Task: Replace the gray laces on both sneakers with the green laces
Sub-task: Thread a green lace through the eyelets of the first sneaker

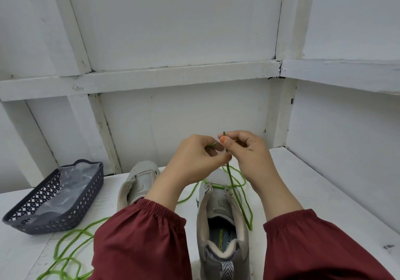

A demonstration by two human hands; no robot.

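Two grey sneakers stand on the white table, toes pointing away from me. The right sneaker [223, 219] has a green lace [237, 195] running across its lowest eyelets, with both ends rising up to my hands. My left hand [201, 158] pinches one end of that lace. My right hand [244, 149] pinches the other end, its tip sticking up above my thumb. Both hands are raised above the toe of the right sneaker, fingertips nearly touching. The left sneaker [138, 182] shows no lace and is partly hidden by my left arm. A second green lace [69, 253] lies coiled at the front left.
A dark perforated basket [19, 217] with a clear plastic bag inside sits at the left of the table. White wooden walls with beams close in the back and right sides. My maroon sleeves cover the front of the table.
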